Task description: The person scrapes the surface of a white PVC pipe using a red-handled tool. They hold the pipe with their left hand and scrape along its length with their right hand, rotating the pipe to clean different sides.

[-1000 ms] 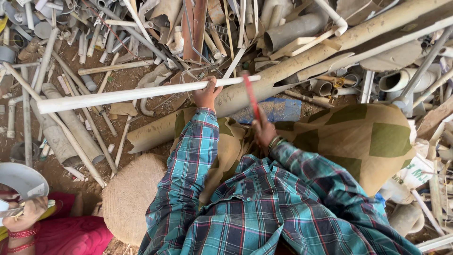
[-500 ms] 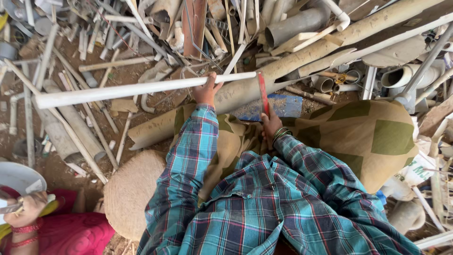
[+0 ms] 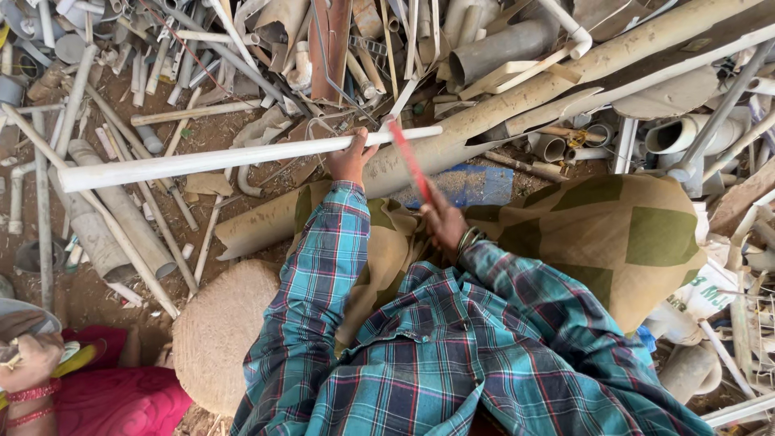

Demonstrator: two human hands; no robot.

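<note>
Left hand (image 3: 351,159) closed around long white plastic pipe (image 3: 242,157), held level over scrap pile. Right hand (image 3: 444,222) fisted on thin red-handled tool (image 3: 410,161), tip at pipe. Better: steady pipe, strike clear of fingers.

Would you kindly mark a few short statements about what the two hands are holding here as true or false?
1. The left hand grips a long white pipe. True.
2. The right hand holds a blue hammer. False: it holds a thin red tool.
3. The white pipe stands upright. False: it lies nearly level across the scrap pile.
4. Another person's hand shows at lower left. True.
</note>
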